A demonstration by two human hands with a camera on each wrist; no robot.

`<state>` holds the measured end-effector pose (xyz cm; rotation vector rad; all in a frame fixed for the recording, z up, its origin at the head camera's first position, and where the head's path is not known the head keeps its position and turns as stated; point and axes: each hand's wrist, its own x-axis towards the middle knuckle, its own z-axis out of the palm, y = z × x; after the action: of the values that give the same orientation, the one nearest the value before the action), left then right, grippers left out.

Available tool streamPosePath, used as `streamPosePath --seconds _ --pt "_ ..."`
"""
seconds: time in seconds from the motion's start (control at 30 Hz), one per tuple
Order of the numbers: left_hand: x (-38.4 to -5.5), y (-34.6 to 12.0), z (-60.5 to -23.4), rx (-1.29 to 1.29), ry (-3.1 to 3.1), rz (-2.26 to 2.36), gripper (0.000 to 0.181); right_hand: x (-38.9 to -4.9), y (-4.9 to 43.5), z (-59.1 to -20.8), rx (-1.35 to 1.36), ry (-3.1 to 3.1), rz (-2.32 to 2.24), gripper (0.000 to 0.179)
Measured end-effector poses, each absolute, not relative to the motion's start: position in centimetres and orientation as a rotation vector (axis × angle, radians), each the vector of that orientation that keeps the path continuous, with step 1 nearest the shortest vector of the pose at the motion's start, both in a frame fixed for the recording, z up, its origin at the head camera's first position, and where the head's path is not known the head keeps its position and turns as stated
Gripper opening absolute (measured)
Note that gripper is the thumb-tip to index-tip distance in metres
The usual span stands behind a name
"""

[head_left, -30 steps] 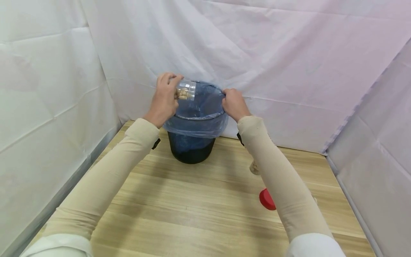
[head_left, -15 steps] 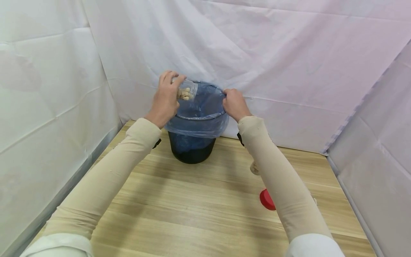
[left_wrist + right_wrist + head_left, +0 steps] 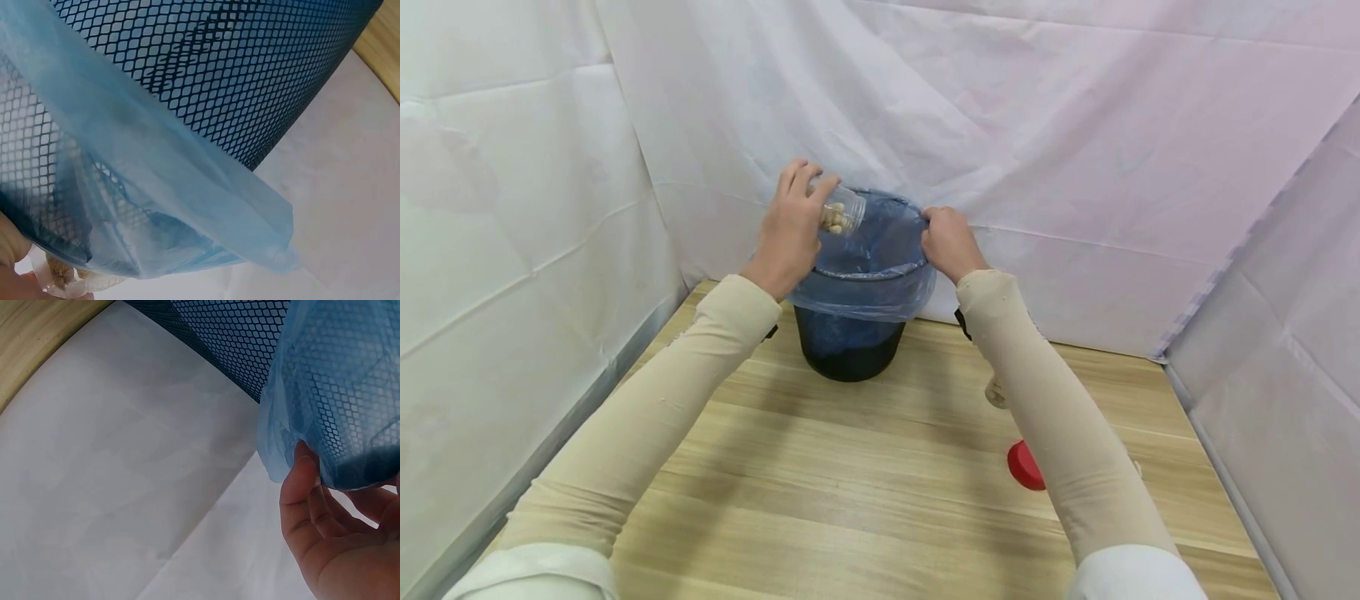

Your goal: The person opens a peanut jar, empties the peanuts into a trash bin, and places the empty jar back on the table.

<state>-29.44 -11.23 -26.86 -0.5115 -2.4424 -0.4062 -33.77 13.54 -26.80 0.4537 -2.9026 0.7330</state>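
Observation:
My left hand (image 3: 790, 229) grips a clear plastic jar (image 3: 850, 204), tipped on its side over the left part of a dark mesh wastebasket (image 3: 850, 365). Pale nut-like pieces (image 3: 835, 218) lie inside the jar, whose uncovered mouth faces right. A translucent blue bin liner (image 3: 857, 302) lines the basket and folds over its rim. With thumb and fingers, my right hand (image 3: 951, 243) holds the rim and liner on the right side. In the right wrist view, the thumb of that hand (image 3: 350, 550) presses the liner's edge. The left wrist view catches only part of the left hand (image 3: 15, 275).
A red lid (image 3: 1025, 467) lies on the wooden table (image 3: 835, 500), partly behind the right forearm. Above it sits a small beige object (image 3: 995, 393), also partly hidden. White cloth walls (image 3: 1075, 150) close in the back and sides.
My left hand has shifted slightly right with the jar, and the jar's mouth has tipped lower. The pieces inside have shifted. The right hand keeps its hold on the rim.

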Motion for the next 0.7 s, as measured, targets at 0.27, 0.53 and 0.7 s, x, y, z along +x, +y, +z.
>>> streamPosePath --seconds 0.27,0.53,0.7 --pt "-29.59 -11.29 -27.07 -0.559 -2.378 -0.309 0.066 -33.75 13.50 -26.81 0.460 -2.904 0.739 0.049" --pt "-29.31 -11.18 -26.94 -0.595 -2.350 -0.224 0.059 -33.69 13.56 -26.62 0.468 -2.911 0.742 0.049" --pt "-29.11 -11.12 -26.78 -0.600 -2.352 -0.193 0.058 -33.80 13.54 -26.61 0.461 -2.920 0.716 0.049"
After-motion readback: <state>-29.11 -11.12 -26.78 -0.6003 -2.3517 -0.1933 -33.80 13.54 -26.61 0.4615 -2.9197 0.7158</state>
